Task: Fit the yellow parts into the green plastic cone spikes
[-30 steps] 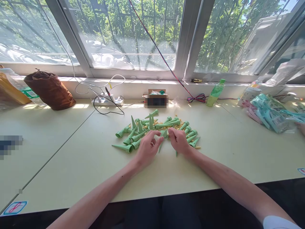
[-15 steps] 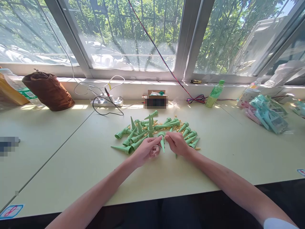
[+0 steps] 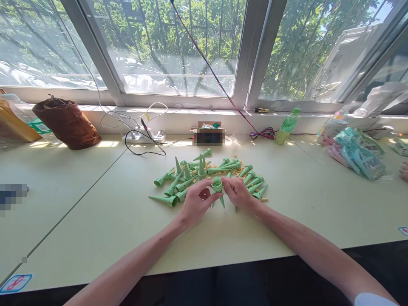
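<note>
My left hand (image 3: 198, 199) grips a green plastic plant-watering spike (image 3: 217, 186) by its wide collar, thumb below and fingers round the side. The spike's open round end faces up towards me and its point hangs down. Close against the collar's right side is my right hand (image 3: 238, 192), closed in a pinch; what its fingertips hold is hidden. Behind both hands lies a heap of similar green spikes (image 3: 184, 185), a few standing on their wide ends. Small yellowish pegs (image 3: 236, 172) are scattered among them.
Along the window side stand a brown drawstring bag (image 3: 66, 122), a power strip (image 3: 137, 137) with cables, a small box (image 3: 208, 137) and a green bottle (image 3: 287, 127). Plastic packets (image 3: 363, 155) lie at the right, near another person's hand (image 3: 404, 171) at the edge.
The spike in my left hand has tipped so its open end now faces me, and my left fingers have shifted round its collar. Another person's hand has appeared at the right edge.
</note>
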A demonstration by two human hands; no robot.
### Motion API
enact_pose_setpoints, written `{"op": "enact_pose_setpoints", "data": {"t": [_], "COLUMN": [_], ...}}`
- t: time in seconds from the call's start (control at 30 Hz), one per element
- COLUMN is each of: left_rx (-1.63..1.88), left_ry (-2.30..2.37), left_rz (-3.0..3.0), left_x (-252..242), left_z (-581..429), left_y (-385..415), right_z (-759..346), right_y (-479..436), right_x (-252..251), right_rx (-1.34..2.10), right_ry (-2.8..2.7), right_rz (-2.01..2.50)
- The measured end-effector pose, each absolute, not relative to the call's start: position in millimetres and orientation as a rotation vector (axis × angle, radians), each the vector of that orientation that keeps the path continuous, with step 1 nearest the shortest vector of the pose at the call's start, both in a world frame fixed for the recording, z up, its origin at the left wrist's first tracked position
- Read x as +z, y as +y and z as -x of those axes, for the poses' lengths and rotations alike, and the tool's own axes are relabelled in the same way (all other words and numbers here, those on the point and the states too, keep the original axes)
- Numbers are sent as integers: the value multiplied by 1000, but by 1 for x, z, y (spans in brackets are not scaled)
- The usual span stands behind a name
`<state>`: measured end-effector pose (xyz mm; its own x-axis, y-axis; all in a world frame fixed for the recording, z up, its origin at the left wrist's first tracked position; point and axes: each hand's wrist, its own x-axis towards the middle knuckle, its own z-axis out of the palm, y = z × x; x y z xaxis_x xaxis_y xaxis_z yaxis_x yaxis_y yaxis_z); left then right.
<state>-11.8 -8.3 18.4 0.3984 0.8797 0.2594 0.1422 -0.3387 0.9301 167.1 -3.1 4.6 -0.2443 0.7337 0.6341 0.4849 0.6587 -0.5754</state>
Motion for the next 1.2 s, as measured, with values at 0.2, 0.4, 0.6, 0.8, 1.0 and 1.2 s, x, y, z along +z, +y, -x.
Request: {"op": "enact_pose_setpoints", "data": {"t": [0.2,0.4,0.6,0.8,1.0,1.2], "left_rx": [1175,1151,844,478,496,504], "left_ry": [878,942,904,701,689,625], "left_rz": [-1986,-1984,-1505,-978,-921,-1094], "left_x": [15,14,21,28,30,23], "left_z": [12,10,9,9,10,14], "left_y": [-9,-9,-7,-3,-3,1], "right_z": [-166,-166,-169,-171,-169,-169], "right_y": [-5,-4,-3,-5,-6,-5], "right_x": [8,4,4,3,6,4], "right_rx": [325,253,35,140,258,225], "right_ry": [-1918,-1887,-1756,-1987,-2054,-2056], "right_rz": [973,983,1003,860,804,849]}}
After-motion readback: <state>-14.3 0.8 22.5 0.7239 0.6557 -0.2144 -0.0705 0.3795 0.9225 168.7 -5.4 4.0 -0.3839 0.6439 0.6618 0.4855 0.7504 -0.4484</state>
